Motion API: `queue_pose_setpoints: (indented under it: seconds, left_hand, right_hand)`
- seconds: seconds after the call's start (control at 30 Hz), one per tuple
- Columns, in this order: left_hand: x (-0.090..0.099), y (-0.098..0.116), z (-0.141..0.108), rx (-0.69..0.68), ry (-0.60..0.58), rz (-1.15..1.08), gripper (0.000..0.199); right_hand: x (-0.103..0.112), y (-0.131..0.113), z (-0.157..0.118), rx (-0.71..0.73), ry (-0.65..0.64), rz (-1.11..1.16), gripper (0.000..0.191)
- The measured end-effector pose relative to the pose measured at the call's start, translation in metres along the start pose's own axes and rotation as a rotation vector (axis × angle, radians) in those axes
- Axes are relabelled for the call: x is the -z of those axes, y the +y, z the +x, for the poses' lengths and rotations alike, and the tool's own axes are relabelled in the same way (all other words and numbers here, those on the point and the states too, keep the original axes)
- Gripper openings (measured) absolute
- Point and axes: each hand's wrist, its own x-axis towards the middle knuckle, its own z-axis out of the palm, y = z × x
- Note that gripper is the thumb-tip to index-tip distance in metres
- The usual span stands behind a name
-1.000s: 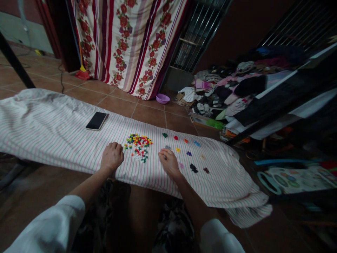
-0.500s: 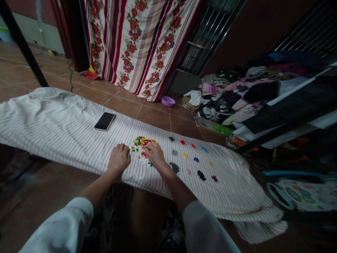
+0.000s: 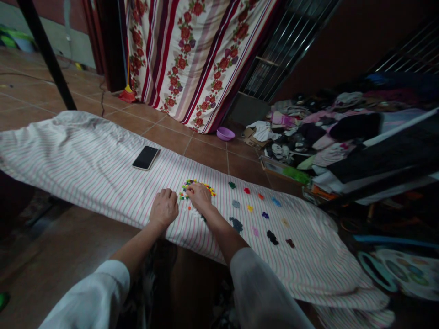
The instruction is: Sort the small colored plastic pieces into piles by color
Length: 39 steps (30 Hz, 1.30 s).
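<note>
A pile of small multicoloured pieces (image 3: 210, 188), like tiny plastic bricks, lies on a striped cloth (image 3: 113, 183). My right hand (image 3: 200, 197) is over the pile, thumb and fingers pinched together at its left part; whatever is between the fingertips is too small to make out. Just left of the pile, my left hand (image 3: 164, 206) rests on the cloth with its fingers curled under, its fingertips hidden. White pieces (image 3: 196, 213) lie below my right hand. Right of it are small single-colour heaps, among them grey (image 3: 236, 224), black (image 3: 272, 237), yellow (image 3: 250, 208) and red (image 3: 247, 190).
A phone (image 3: 146, 157) lies on the cloth to the left. Beyond the cloth's far edge, a purple bowl (image 3: 225, 133) stands on the tiled floor before a flowered curtain (image 3: 192, 68). Heaped clothes (image 3: 318, 123) and a dark slanting bar (image 3: 377, 183) are at the right.
My right hand has shifted slightly up and left over the pile, covering more of it. My left hand stays beside the pile. The whole view has moved a little.
</note>
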Motion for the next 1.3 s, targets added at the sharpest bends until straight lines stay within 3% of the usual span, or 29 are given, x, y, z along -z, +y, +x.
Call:
queue_pose_setpoints:
  seconds: [0.43,0.8,1.03,1.3]
  left_hand:
    - [0.000,0.000,0.000,0.005,-0.012,-0.022,0.016]
    - [0.003,0.000,0.000,0.000,-0.019,0.007,0.014]
    - [0.000,-0.001,-0.001,0.004,0.010,0.007,0.015]
    - [0.005,0.000,-0.002,-0.002,-0.003,0.010,0.018]
  right_hand:
    - [-0.005,-0.002,0.004,0.009,-0.010,-0.015,0.014]
    - [-0.006,0.010,-0.002,-0.118,0.178,0.348,0.013]
    - [-0.007,0.030,-0.017,-0.129,0.191,0.651,0.010]
    - [0.013,0.072,-0.052,-0.180,0.238,0.694,0.014]
